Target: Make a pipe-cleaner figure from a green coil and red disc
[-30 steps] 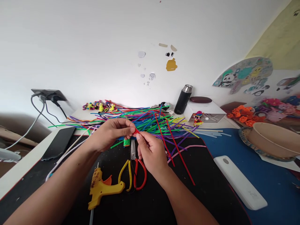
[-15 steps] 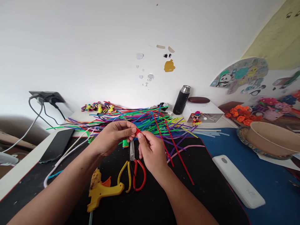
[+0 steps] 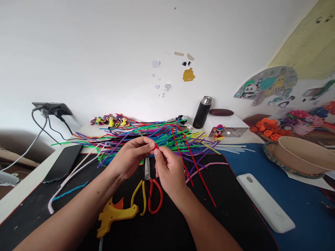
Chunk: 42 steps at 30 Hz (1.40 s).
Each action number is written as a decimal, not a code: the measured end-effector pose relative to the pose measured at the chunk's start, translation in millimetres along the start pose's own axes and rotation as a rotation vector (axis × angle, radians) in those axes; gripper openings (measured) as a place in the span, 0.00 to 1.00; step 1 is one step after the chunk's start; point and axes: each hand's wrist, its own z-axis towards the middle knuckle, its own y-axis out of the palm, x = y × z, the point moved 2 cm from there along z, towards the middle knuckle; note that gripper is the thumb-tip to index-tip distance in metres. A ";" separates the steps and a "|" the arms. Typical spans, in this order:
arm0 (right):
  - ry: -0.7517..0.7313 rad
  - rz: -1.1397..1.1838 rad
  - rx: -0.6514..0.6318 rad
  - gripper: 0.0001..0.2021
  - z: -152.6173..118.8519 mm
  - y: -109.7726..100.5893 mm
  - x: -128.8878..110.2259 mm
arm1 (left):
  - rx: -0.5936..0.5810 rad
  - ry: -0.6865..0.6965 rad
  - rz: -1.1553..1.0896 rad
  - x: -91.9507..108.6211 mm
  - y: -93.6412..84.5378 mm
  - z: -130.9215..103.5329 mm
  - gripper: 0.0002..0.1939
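My left hand and my right hand meet above the black mat. Their fingertips pinch a small red pipe cleaner piece between them; most of it is hidden by the fingers. Just below lie scissors with one yellow and one red handle, blades pointing away. Beside them, partly behind my left forearm, rests a yellow glue gun. A big loose pile of coloured pipe cleaners spreads behind my hands.
Left are a black phone and a twisted blue pipe cleaner. A black flask, a small figure and a white box stand behind. To the right are a white power bank and a beige bowl.
My left wrist and forearm have shifted slightly right and down, uncovering more of the twisted blue pipe cleaner and hiding more of the glue gun. Both hands still pinch the red piece.
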 end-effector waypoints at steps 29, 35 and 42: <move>-0.064 -0.132 -0.189 0.16 -1.8 0.5 -9.2 | -0.393 0.075 0.763 58.0 -33.1 -6.1 0.11; -0.107 -0.208 -0.240 0.14 -5.5 4.3 -10.5 | -0.418 0.048 0.903 59.6 -34.3 -6.6 0.09; -0.086 -0.215 -0.241 0.15 -5.3 5.2 -7.7 | -0.395 0.013 0.976 58.5 -36.1 -5.2 0.10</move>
